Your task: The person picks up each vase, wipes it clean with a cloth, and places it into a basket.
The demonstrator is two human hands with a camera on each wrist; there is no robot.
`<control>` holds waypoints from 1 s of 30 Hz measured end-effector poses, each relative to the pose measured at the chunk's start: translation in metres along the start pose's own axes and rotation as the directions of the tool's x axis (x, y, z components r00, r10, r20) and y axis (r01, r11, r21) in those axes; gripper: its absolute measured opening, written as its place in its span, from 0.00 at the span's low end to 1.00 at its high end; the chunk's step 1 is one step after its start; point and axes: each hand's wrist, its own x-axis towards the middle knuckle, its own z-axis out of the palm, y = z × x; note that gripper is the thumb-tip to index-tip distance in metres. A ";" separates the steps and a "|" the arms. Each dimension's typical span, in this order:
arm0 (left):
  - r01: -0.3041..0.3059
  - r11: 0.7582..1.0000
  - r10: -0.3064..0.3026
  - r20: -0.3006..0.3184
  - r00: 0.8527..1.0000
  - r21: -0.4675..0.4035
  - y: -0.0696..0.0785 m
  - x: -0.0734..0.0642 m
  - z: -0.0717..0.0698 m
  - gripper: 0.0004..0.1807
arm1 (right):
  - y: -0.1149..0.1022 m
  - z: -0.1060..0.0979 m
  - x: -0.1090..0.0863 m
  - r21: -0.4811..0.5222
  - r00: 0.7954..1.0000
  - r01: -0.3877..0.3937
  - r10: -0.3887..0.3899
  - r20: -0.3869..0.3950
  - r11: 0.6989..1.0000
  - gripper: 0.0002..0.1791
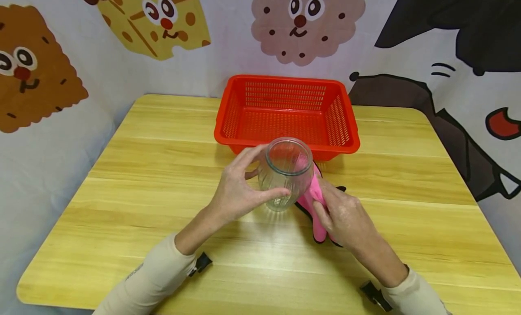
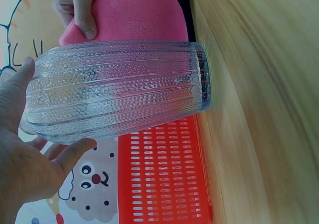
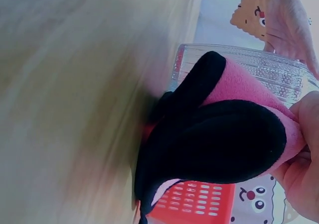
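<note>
A clear ribbed glass jar (image 1: pixel 281 183) with a wide round mouth stands upright near the middle of the table. My left hand (image 1: pixel 238 188) grips its upper part, thumb on the near side and fingers behind; the left wrist view shows the dotted glass (image 2: pixel 119 89) between them. Against the jar's right side hangs a pink cloth with black edging (image 1: pixel 319 224). My right hand (image 1: pixel 343 215) pinches this cloth near its top. In the right wrist view the cloth's black underside (image 3: pixel 214 139) folds down toward the table and covers part of the jar.
A red plastic basket (image 1: pixel 350 145) with slotted walls stands just behind the jar, its inside bare. The light wood table (image 1: pixel 163 179) reaches out on both sides. Behind it hangs a white backdrop (image 1: pixel 232 34) with cartoon figures.
</note>
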 end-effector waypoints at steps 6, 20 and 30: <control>-0.006 1.000 0.006 -0.006 1.000 0.017 0.000 0.000 0.000 0.48 | 0.001 0.001 -0.001 -0.011 0.999 -0.003 0.003 0.034 1.000 0.29; -0.003 0.999 0.004 -0.017 1.000 0.050 0.001 0.000 0.004 0.49 | 0.005 0.005 -0.004 0.002 0.998 0.028 -0.028 0.064 1.000 0.23; 0.000 0.996 0.002 -0.020 1.000 0.093 0.000 0.000 0.005 0.50 | 0.009 0.005 -0.001 0.013 0.992 0.074 -0.075 0.101 0.997 0.19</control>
